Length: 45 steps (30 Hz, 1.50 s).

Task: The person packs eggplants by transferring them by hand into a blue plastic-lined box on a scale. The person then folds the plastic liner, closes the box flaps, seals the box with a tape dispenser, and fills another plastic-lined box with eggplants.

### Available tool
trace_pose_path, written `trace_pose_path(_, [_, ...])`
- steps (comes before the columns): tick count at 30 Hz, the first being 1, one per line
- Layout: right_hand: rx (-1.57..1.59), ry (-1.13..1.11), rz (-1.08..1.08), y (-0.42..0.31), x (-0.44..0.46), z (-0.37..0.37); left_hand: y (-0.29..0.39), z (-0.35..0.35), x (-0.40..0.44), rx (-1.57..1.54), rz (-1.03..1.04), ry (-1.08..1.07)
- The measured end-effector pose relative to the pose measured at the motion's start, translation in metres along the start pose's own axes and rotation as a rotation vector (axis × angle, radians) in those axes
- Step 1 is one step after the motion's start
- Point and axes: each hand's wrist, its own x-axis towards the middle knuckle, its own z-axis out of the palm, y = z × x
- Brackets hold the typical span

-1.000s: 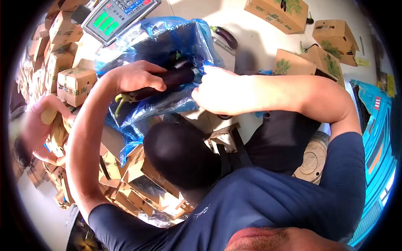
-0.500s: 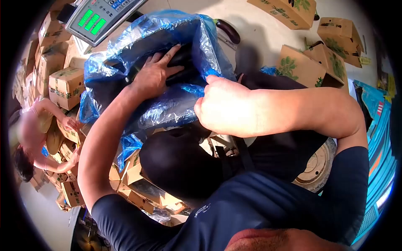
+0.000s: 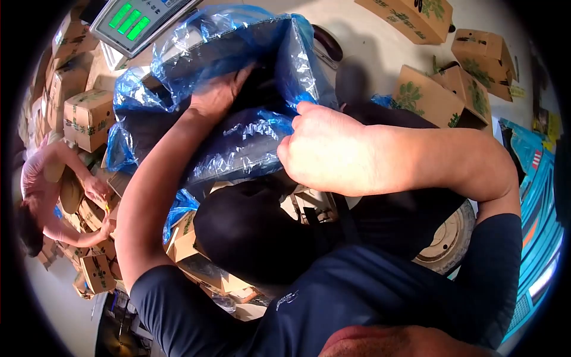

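A large dark box lined with a crinkled blue plastic bag (image 3: pixel 244 140) lies tilted in front of me, its opening facing up. My left hand (image 3: pixel 217 95) reaches inside it, over dark contents whose outlines are lost in shadow. One digit shows stretched out, while the other fingers are mostly hidden; nothing visible is held there. At the near right corner of the opening, my right hand (image 3: pixel 318 149) is closed on the gathered edge of the blue bag. Beyond that side, a dark purple eggplant (image 3: pixel 327 43) lies on the floor.
A scale (image 3: pixel 137 24) with green digits stands at upper left. Printed cartons (image 3: pixel 89 121) are piled on the left, where another person (image 3: pixel 44 184) works with both hands. More cartons (image 3: pixel 428 98) sit at upper right. A wheel (image 3: pixel 446 241) is by my right side.
My left hand has gone deeper into the lined box, and its fingers, spread before, are now largely hidden. The right hand keeps its grip on the bag. My view has shifted slightly.
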Motion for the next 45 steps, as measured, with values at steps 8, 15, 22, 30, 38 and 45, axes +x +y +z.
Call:
trace_pose_path(8, [-0.023, 0.037, 0.008, 0.001, -0.001, -0.005, 0.007, -0.006, -0.001, -0.154, -0.161, -0.148])
trace_pose_path(15, [0.038, 0.235, 0.086, 0.006, 0.005, 0.007, -0.011, -0.187, -0.025, -0.868, -0.260, -0.147])
trace_pose_path(22, [-0.080, 0.371, 0.172, 0.000, -0.001, -0.014, -0.052, -0.209, -0.261, -1.468, -0.977, 0.283])
trace_pose_path(30, [0.003, 0.525, 0.134, -0.016, 0.024, -0.052, -0.052, 0.073, -0.338, -0.582, -1.050, -0.247])
trace_pose_path(38, [0.051, 0.501, 0.124, -0.021, 0.067, -0.068, -0.062, 0.070, -0.307, -0.183, -1.212, -0.077])
trace_pose_path(45, [0.080, 0.461, 0.092, -0.020, 0.093, -0.070, -0.069, 0.068, -0.297, -0.247, -1.200, -0.266])
